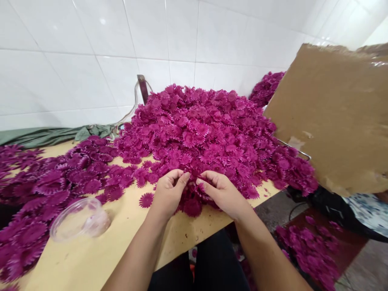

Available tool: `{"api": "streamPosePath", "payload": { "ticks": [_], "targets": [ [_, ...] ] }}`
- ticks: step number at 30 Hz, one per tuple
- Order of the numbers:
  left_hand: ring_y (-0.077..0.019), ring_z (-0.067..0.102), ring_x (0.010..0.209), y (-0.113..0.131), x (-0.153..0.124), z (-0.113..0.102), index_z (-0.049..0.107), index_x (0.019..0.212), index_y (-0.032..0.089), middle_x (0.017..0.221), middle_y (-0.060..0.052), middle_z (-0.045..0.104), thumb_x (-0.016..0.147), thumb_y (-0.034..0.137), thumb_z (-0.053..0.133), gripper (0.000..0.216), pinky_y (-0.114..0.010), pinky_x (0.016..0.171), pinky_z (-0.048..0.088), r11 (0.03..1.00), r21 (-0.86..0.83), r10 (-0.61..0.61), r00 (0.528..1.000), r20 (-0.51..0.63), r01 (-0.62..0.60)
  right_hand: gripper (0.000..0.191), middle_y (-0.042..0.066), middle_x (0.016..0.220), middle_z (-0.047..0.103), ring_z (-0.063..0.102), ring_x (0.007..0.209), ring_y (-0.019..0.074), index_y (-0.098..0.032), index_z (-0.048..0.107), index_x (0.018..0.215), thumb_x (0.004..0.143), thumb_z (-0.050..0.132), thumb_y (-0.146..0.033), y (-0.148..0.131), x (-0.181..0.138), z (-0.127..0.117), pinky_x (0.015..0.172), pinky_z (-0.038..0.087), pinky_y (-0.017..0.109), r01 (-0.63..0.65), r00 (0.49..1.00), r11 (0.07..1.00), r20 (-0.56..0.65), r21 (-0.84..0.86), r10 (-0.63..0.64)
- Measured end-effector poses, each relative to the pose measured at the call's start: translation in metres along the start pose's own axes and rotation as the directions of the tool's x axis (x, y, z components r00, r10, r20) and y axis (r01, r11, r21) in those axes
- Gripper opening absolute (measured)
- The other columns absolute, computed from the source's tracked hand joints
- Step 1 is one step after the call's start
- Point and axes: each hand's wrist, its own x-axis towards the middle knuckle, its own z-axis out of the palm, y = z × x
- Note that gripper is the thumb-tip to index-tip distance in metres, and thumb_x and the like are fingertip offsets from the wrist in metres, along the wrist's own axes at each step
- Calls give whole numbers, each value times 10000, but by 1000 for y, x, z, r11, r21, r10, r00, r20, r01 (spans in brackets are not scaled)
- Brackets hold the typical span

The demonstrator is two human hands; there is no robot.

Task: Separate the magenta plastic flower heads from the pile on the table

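Observation:
My left hand (170, 190) and my right hand (222, 192) meet over the front of a big heap of magenta artificial flower pieces (200, 129). Thumb and forefinger of each hand are pinched together on a magenta flower piece (194, 178) between them. How many layers they hold cannot be made out. Just below the fingers lies a darker magenta flower piece (192, 207) near the table's front edge. A single loose flower piece (146, 200) rests on the tabletop to the left of my left hand.
On the tan table (91, 262), a clear round plastic container (72, 218) sits at left beside more flower pieces (51, 182). Green cloth (54, 135) runs along the white tiled wall (121, 36). A large cardboard sheet (336, 121) leans at right; flower pieces (312, 250) lie low beneath it.

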Motion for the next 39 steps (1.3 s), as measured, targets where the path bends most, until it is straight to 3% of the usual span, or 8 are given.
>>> {"api": "streamPosePath", "payload": {
  "ticks": [4,10,14,18,23,30,36,39],
  "targets": [
    [-52,304,432,-4,2,-1,470,526,170,452,74,393,599,490,654,376,-183,415,245,999,15,-38,997,-66,39,217,22,826,598,535,721,111,-153,585,918,747,545,-280,-2,-4,-7,651,425,242,117,983,977,-116,-181,-139],
    [-43,260,423,0,1,9,418,474,169,426,85,327,536,552,684,471,-183,405,209,996,31,-87,996,-11,88,268,58,980,650,592,889,162,-163,583,1014,757,540,-221,-6,-1,1,814,446,300,272,956,893,-2,-358,-292],
    [-52,308,441,-4,1,9,438,494,165,450,73,371,498,607,688,508,-189,429,255,981,-129,-145,989,7,145,110,31,776,650,587,739,152,-161,597,820,764,510,-197,-1,4,4,715,452,287,255,954,848,-19,-465,-298],
    [-58,345,465,-4,0,6,485,550,159,489,64,424,523,583,696,474,-189,458,290,970,-197,-135,989,57,144,86,6,660,609,553,639,131,-163,571,744,768,492,-188,2,4,0,631,442,256,230,952,852,-73,-470,-297],
    [-56,373,479,4,-1,5,558,606,148,509,63,466,502,507,740,416,-173,461,301,987,-107,-121,992,28,123,143,29,859,668,611,793,135,-167,598,894,780,516,-194,-3,-1,1,742,468,252,327,923,836,-42,-440,-382],
    [-52,454,466,-3,-1,1,599,676,147,528,43,554,511,420,767,361,-161,459,341,956,-184,-218,974,69,227,241,51,1005,673,621,921,161,-172,602,1006,779,522,-170,-6,-6,9,838,469,286,370,886,702,4,-608,-464],
    [-92,559,556,2,-4,-3,644,715,129,595,1,622,443,364,813,397,-207,590,451,920,-222,-290,941,172,324,197,37,925,690,632,845,169,-189,634,927,788,500,-150,-2,-4,10,784,485,295,340,880,606,15,-719,-476],
    [-74,524,508,1,-5,-4,613,644,133,551,16,603,434,362,811,367,-181,523,420,935,-198,-275,954,119,295,197,51,933,687,631,850,179,-183,633,939,797,498,-167,2,-4,12,789,488,311,317,879,585,0,-746,-476]
  ]
}}
